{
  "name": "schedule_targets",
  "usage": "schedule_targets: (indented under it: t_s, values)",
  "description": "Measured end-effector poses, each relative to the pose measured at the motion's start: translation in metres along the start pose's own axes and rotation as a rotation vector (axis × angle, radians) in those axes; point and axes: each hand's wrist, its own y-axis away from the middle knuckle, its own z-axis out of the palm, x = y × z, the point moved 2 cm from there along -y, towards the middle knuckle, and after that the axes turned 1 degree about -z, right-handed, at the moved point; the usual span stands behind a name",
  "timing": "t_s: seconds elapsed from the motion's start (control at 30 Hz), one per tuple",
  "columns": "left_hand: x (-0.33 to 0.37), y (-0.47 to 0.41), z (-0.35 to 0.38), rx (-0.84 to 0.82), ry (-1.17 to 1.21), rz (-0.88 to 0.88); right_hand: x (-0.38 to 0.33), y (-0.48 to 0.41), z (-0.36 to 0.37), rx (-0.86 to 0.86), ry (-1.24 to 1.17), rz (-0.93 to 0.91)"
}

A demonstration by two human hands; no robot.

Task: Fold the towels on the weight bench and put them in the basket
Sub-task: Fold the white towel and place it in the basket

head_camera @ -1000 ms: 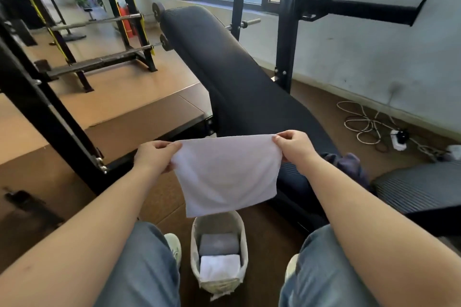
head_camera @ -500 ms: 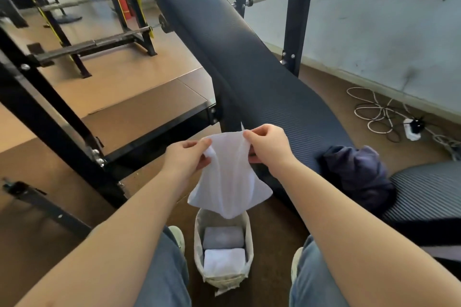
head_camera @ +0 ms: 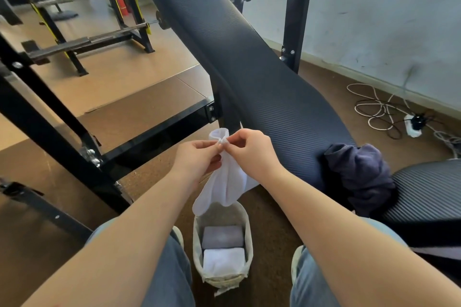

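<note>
A white towel (head_camera: 225, 187) hangs doubled over in the air above the basket (head_camera: 245, 225). My left hand (head_camera: 197, 157) and my right hand (head_camera: 252, 151) pinch its top corners, fingertips almost touching. The pale woven basket stands on the floor between my feet and holds a folded grey towel (head_camera: 222, 236) and a folded white towel (head_camera: 223, 260). A crumpled dark purple towel (head_camera: 359, 177) lies on the black weight bench (head_camera: 249, 70) to my right.
Black rack posts (head_camera: 298, 15) and a frame bar (head_camera: 154, 132) surround the bench. Barbell racks (head_camera: 82, 42) stand at the far left. A white cable coil and power strip (head_camera: 412, 127) lie on the floor by the wall at right.
My hands have come together, bringing the top corners of the spread white towel to meet, so it now hangs folded in half. The view has tilted down.
</note>
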Motion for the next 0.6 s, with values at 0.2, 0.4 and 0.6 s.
schedule_targets:
  t_s: [0.2,0.4,0.6]
  values:
    - [0.0,-0.002,0.007,-0.06,0.073,-0.047,0.0,0.004,-0.001,0.013,0.061,-0.087]
    - [0.004,0.0,0.01,-0.165,0.131,-0.129,0.008,0.0,-0.001,0.074,0.172,-0.113]
    - [0.007,-0.009,0.005,-0.026,0.038,-0.107,0.005,-0.003,-0.012,0.061,0.081,-0.061]
